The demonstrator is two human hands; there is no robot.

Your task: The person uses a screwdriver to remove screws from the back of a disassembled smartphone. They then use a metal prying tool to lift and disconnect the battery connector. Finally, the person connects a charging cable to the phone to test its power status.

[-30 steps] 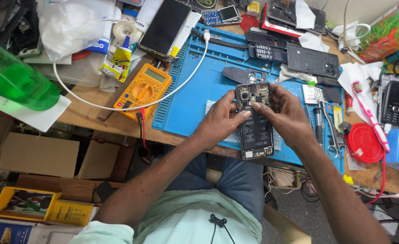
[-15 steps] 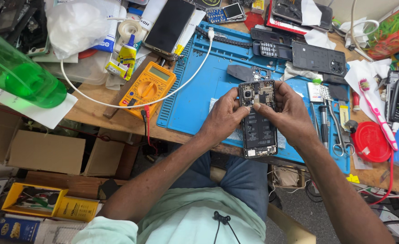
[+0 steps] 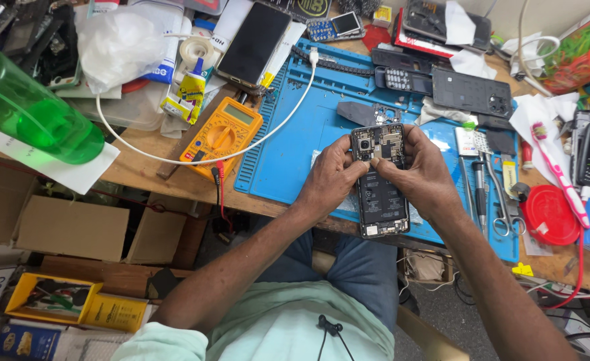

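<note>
Between both sets of fingertips sits an opened smartphone (image 3: 379,182), back cover off. The left hand (image 3: 332,175) and right hand (image 3: 423,175) pinch its upper edges narrowly. It looks light, stiff and fragile, so the frame edges seem safest to grip, not the exposed board.

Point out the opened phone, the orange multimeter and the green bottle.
opened phone (image 3: 380,194), head view, on its dark battery.
orange multimeter (image 3: 223,137), head view, on its dial.
green bottle (image 3: 31,110), head view, on its body.

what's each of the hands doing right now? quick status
Left hand: closed on the opened phone, gripping its left edge near the top.
Right hand: closed on the same phone, fingers at its top right edge.
</note>
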